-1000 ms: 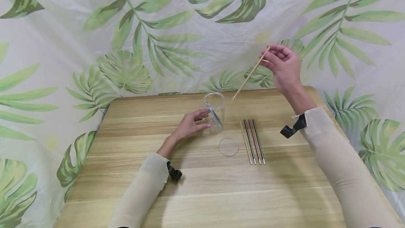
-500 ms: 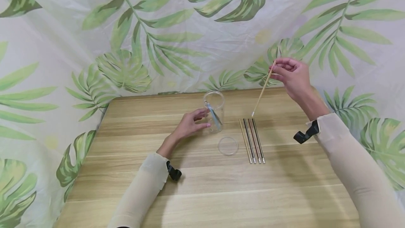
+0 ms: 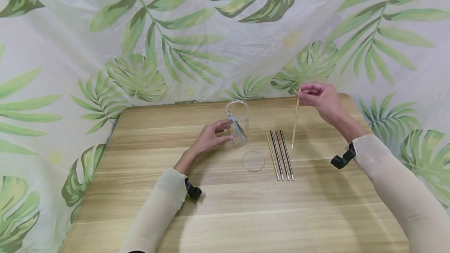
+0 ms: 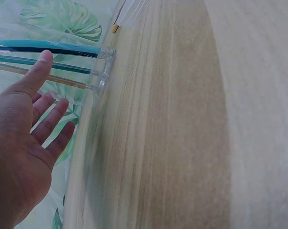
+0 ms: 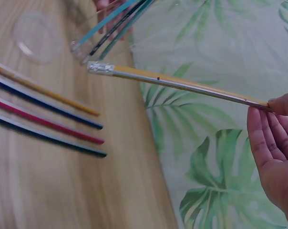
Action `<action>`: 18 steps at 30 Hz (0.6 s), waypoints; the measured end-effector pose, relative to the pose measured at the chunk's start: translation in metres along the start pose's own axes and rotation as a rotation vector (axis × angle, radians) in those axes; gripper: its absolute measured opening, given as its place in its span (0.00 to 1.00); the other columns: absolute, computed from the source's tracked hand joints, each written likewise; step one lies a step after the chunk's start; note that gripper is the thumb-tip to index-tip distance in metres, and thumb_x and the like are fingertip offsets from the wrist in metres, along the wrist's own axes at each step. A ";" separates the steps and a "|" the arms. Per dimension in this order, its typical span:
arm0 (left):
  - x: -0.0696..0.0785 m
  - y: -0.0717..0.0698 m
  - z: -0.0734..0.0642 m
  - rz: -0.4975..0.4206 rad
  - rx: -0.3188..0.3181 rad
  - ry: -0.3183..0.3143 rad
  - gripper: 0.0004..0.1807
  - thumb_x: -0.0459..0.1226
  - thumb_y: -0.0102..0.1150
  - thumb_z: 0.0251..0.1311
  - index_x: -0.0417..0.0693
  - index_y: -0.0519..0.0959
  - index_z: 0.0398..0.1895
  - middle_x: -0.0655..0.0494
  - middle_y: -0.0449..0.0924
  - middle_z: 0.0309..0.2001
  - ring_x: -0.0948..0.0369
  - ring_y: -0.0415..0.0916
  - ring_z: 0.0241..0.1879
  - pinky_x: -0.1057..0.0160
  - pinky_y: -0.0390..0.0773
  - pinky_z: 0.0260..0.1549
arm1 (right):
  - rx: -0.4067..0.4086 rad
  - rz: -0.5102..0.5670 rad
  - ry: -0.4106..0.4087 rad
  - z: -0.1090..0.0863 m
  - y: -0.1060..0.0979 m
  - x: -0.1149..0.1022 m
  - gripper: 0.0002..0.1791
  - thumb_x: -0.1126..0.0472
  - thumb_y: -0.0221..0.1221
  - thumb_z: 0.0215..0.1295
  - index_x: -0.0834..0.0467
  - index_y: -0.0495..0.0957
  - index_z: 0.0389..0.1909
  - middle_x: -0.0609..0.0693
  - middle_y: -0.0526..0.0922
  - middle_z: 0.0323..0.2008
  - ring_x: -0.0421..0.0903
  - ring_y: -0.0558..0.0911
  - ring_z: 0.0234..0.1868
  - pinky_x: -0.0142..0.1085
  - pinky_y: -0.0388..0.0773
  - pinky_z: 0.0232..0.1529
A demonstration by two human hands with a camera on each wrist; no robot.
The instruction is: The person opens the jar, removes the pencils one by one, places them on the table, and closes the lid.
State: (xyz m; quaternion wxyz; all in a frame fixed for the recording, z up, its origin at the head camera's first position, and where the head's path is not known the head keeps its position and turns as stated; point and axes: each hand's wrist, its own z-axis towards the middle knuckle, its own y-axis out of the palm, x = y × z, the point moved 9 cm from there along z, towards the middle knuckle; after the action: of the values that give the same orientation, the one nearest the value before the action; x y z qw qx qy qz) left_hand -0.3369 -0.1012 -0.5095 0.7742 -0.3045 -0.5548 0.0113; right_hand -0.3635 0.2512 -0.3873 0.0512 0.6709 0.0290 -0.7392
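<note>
My left hand [image 3: 211,138] holds the side of a clear plastic cup [image 3: 247,118], thumb on the near side and fingers behind. Several blue, dark and tan pencils [image 3: 239,130] lean inside the cup. Above the table, my right hand [image 3: 321,98] pinches a yellow pencil [image 3: 295,122] by its upper end between thumb and fingertips. This pencil hangs almost upright, its silver ferrule [image 5: 100,67] at the lower end. Just left of it lies a row of several pencils: gold [image 3: 272,155], red [image 3: 282,155] and dark ones [image 3: 286,155], with their ferrule ends towards me.
A clear round lid [image 3: 242,161] lies flat between the cup and the pencil row. Behind the wooden table [image 3: 225,221] hangs a leaf-patterned cloth [image 3: 197,50], close to the table's back edge. A black strap mount [image 3: 343,157] sits on each wrist.
My right hand has come down and slightly right with the yellow pencil, which has swung from a slant to nearly upright beside the row. My left hand and the cup stay put.
</note>
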 end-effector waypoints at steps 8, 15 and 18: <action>0.000 0.000 0.000 0.012 -0.003 0.007 0.35 0.37 0.76 0.63 0.38 0.74 0.72 0.45 0.79 0.69 0.47 0.80 0.66 0.51 0.78 0.69 | -0.067 -0.132 0.054 -0.010 -0.003 0.028 0.08 0.72 0.68 0.69 0.65 0.85 0.47 0.55 0.91 0.39 0.43 0.90 0.38 0.37 0.91 0.43; -0.001 0.000 0.000 -0.015 0.003 0.019 0.35 0.36 0.76 0.63 0.37 0.75 0.71 0.43 0.79 0.69 0.44 0.80 0.66 0.46 0.78 0.69 | -0.099 -0.196 0.091 -0.019 -0.006 0.047 0.13 0.71 0.68 0.70 0.72 0.80 0.52 0.52 0.91 0.39 0.42 0.90 0.38 0.38 0.91 0.45; -0.001 0.000 0.000 -0.013 0.002 0.018 0.35 0.37 0.76 0.63 0.38 0.75 0.72 0.44 0.79 0.69 0.45 0.80 0.66 0.47 0.78 0.69 | -0.108 -0.209 0.110 -0.023 -0.008 0.055 0.16 0.71 0.67 0.70 0.75 0.78 0.54 0.49 0.91 0.38 0.41 0.90 0.38 0.38 0.91 0.45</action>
State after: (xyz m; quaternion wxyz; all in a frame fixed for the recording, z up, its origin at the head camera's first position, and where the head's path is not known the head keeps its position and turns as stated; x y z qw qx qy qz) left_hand -0.3372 -0.1019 -0.5102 0.7797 -0.3000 -0.5496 0.0039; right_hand -0.3471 0.2592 -0.4447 0.0083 0.6999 0.1413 -0.7001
